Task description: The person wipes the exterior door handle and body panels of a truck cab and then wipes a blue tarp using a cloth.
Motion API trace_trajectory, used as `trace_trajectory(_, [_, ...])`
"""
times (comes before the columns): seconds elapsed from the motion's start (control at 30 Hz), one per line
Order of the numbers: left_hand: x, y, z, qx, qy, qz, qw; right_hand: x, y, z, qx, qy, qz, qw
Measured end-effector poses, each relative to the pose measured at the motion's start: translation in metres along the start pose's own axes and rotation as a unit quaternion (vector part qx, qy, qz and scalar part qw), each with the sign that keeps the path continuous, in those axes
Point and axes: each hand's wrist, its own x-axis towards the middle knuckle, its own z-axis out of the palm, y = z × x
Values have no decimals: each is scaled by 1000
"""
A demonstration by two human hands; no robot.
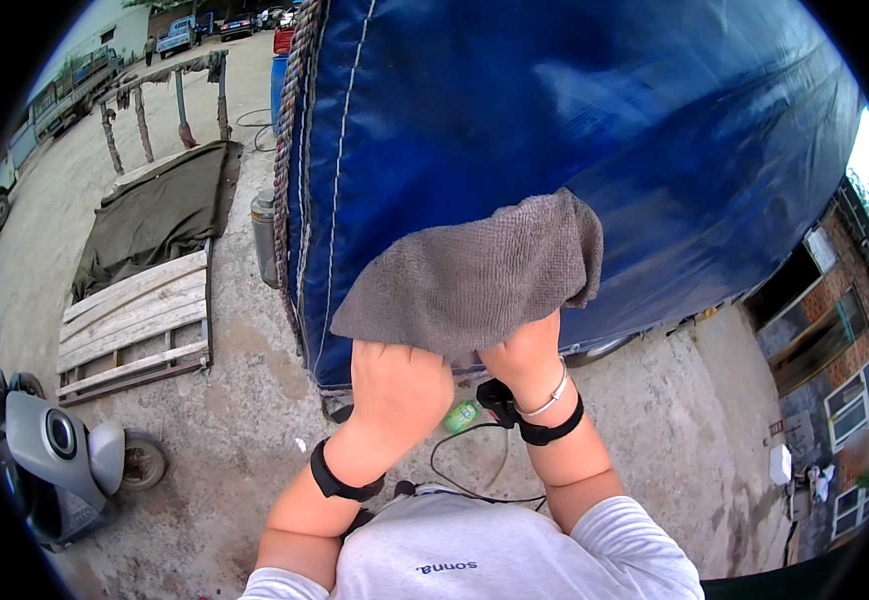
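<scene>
A grey-brown terry cloth (472,277) is held up between both hands, in front of a large blue tarpaulin (464,127) with white stitching and a rope (288,150) along its left edge. My left hand (397,379) grips the cloth's lower edge at the left, its fingertips hidden by the fabric. To the right, my right hand (521,356) holds the same lower edge, fingers partly covered. Both wrists wear black bands, and the right one also has a silver bracelet. Whether the cloth touches the tarpaulin, I cannot tell.
Below the hands, a green bottle (461,416) and a black cable (442,469) lie on the concrete. A grey scooter (59,446) stands at lower left, a wooden slatted frame (134,322) with dark fabric behind it. At right is a brick building (847,345).
</scene>
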Motion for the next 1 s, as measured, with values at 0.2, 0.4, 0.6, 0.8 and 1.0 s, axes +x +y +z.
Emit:
trace_trajectory(0.2, [12, -6, -28, 67, 16, -26, 997, 33, -21, -6, -59, 38, -6, 998])
trace_trajectory(0.4, [10, -18, -27, 51, 27, -24, 998, -22, -31, 17, 4, -50, 58, 997])
trace_trajectory(0.6, [9, -20, -24, -72, -7, -45, 996, -49, -35, 28, -77, -66, 79, 992])
trace_trajectory(0.8, [1, -22, -20, -38, -34, 0, 999, -28, -10, 9, -115, 3, 67, 991])
trace_trajectory(1.0, [9, -15, -20, 0, -4, -32, 999, 37, -20, -13, -150, -13, 10, 989])
